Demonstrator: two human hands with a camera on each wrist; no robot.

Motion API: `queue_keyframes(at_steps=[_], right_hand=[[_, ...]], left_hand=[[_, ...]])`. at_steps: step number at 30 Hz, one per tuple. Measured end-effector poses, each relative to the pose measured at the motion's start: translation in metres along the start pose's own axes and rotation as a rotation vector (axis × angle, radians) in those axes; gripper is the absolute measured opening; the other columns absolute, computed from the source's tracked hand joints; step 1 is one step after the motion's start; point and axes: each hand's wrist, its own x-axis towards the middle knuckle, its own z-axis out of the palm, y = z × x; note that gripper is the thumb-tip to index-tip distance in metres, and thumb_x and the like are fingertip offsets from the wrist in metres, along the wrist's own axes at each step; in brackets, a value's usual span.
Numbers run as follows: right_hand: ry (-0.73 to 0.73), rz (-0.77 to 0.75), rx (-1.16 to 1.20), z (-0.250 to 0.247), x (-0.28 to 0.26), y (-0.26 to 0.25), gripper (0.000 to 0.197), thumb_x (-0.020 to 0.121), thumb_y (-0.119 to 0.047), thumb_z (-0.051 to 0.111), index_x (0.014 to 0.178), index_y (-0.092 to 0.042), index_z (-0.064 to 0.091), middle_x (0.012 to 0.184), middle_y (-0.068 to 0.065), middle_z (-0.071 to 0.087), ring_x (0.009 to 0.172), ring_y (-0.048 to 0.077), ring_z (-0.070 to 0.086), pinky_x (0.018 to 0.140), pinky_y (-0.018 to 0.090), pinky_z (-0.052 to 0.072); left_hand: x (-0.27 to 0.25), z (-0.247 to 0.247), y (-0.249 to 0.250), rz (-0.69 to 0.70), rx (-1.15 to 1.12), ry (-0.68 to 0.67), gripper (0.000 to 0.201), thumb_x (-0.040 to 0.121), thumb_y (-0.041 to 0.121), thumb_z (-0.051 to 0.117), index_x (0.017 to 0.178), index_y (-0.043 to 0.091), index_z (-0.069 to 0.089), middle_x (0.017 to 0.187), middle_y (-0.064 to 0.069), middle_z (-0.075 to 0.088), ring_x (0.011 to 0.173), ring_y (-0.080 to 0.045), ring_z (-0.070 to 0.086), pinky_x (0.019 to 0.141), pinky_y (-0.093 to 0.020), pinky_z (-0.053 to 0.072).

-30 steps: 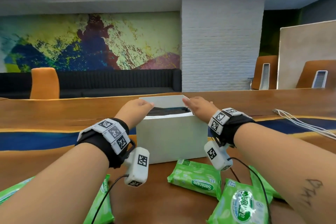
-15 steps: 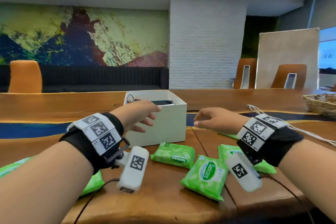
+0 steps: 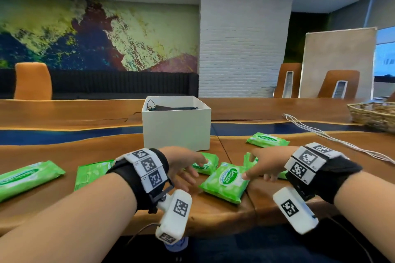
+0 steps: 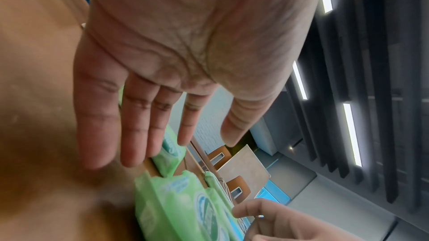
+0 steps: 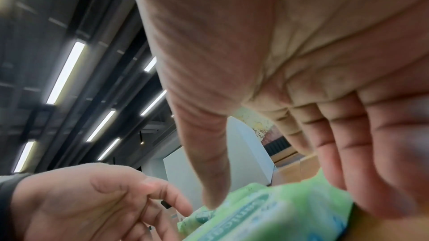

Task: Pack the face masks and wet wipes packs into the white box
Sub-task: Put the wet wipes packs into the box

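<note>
The white box (image 3: 175, 128) stands open on the wooden table, with dark face masks (image 3: 171, 108) lying inside. Several green wet wipes packs lie in front of it. My left hand (image 3: 188, 168) hovers with straight fingers over one small pack (image 3: 207, 165), its fingertips at that pack's near edge in the left wrist view. My right hand (image 3: 256, 168) reaches over the middle pack (image 3: 225, 181); its thumb tip touches the pack's top (image 5: 267, 213) and its fingers are spread above it. Neither hand holds anything.
More packs lie at the far left (image 3: 25, 177), left of my wrist (image 3: 92, 172) and right of the box (image 3: 267, 140). A wicker basket (image 3: 376, 115) and white cables (image 3: 320, 132) sit at the right. The table's near edge (image 3: 213, 220) is just below my hands.
Both hands left the box's rim and came back and down to the packs near the table's front edge. The view pulled back from the box.
</note>
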Motion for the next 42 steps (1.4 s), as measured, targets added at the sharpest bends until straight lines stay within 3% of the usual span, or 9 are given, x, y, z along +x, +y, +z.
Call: queue_keyframes(at_steps=[3, 10, 13, 15, 20, 24, 32, 37, 42], right_hand=[[-0.053, 0.051, 0.272, 0.010, 0.006, 0.000, 0.064, 0.083, -0.043, 0.068, 0.126, -0.002, 0.046, 0.092, 0.008, 0.059, 0.084, 0.024, 0.065, 0.072, 0.030, 0.056], [-0.036, 0.103, 0.488, 0.019, 0.017, -0.010, 0.053, 0.075, -0.022, 0.079, 0.112, 0.001, 0.050, 0.099, 0.021, 0.067, 0.092, 0.029, 0.070, 0.084, 0.041, 0.057], [0.010, 0.104, 0.545, 0.020, 0.015, -0.013, 0.050, 0.077, -0.017, 0.078, 0.112, 0.000, 0.047, 0.093, 0.019, 0.065, 0.081, 0.025, 0.070, 0.073, 0.034, 0.060], [-0.013, 0.117, 0.621, 0.019, 0.013, -0.013, 0.036, 0.079, -0.013, 0.075, 0.102, 0.000, 0.051, 0.090, 0.016, 0.064, 0.078, 0.021, 0.067, 0.060, 0.027, 0.058], [-0.063, 0.107, 0.845, 0.023, 0.004, -0.015, 0.025, 0.081, -0.003, 0.070, 0.097, 0.000, 0.050, 0.101, 0.019, 0.065, 0.098, 0.028, 0.065, 0.090, 0.039, 0.054], [0.014, 0.028, 0.903, 0.023, 0.001, -0.018, 0.043, 0.079, -0.003, 0.073, 0.107, -0.005, 0.040, 0.100, 0.016, 0.060, 0.092, 0.029, 0.066, 0.087, 0.040, 0.054], [0.203, -0.178, 1.074, 0.009, 0.005, -0.029, 0.066, 0.085, -0.022, 0.069, 0.138, -0.017, 0.029, 0.112, 0.007, 0.059, 0.091, 0.019, 0.064, 0.077, 0.037, 0.055], [0.102, -0.348, 1.305, -0.003, 0.002, -0.056, 0.042, 0.096, -0.010, 0.050, 0.136, -0.014, 0.035, 0.117, 0.015, 0.062, 0.082, 0.021, 0.065, 0.061, 0.032, 0.055], [0.197, -0.468, 1.330, -0.031, 0.016, -0.090, 0.035, 0.098, -0.005, 0.043, 0.134, -0.008, 0.039, 0.110, 0.010, 0.061, 0.079, 0.017, 0.061, 0.060, 0.025, 0.057]], left_hand=[[0.005, 0.007, 0.000, -0.040, -0.011, -0.038, 0.021, 0.096, 0.035, 0.051, 0.097, 0.014, 0.050, 0.102, -0.010, 0.054, 0.085, -0.019, 0.055, 0.085, -0.037, 0.051], [0.019, 0.025, 0.010, -0.049, -0.081, -0.074, 0.045, 0.097, 0.035, 0.050, 0.129, 0.004, 0.043, 0.103, -0.015, 0.057, 0.090, -0.021, 0.058, 0.086, -0.029, 0.050], [0.026, 0.029, 0.012, -0.075, -0.137, -0.104, 0.055, 0.096, 0.035, 0.053, 0.136, 0.001, 0.038, 0.134, -0.019, 0.050, 0.121, -0.026, 0.053, 0.097, -0.032, 0.045], [0.030, 0.032, 0.011, -0.074, -0.184, -0.114, 0.055, 0.095, 0.033, 0.055, 0.137, 0.001, 0.040, 0.129, -0.016, 0.055, 0.115, -0.023, 0.057, 0.098, -0.031, 0.046], [0.033, 0.033, 0.013, -0.026, -0.253, -0.144, 0.025, 0.095, 0.021, 0.056, 0.114, 0.005, 0.052, 0.092, -0.012, 0.064, 0.080, -0.019, 0.063, 0.085, -0.033, 0.053], [0.028, 0.029, 0.019, 0.006, -0.296, -0.139, 0.014, 0.095, 0.017, 0.057, 0.100, 0.004, 0.053, 0.091, -0.011, 0.065, 0.075, -0.018, 0.064, 0.060, -0.029, 0.057], [0.026, -0.002, 0.036, 0.221, -0.474, -0.161, 0.036, 0.098, 0.018, 0.049, 0.130, 0.001, 0.050, 0.127, -0.020, 0.061, 0.119, -0.033, 0.057, 0.105, -0.045, 0.043], [0.012, -0.027, 0.040, 0.409, -0.486, -0.043, 0.028, 0.099, 0.019, 0.049, 0.121, 0.003, 0.057, 0.117, -0.018, 0.066, 0.090, -0.026, 0.066, 0.083, -0.037, 0.054], [0.006, -0.078, 0.046, 0.508, -0.394, 0.374, 0.032, 0.099, 0.040, 0.045, 0.106, 0.013, 0.060, 0.097, -0.006, 0.066, 0.081, -0.015, 0.062, 0.077, -0.030, 0.053]])
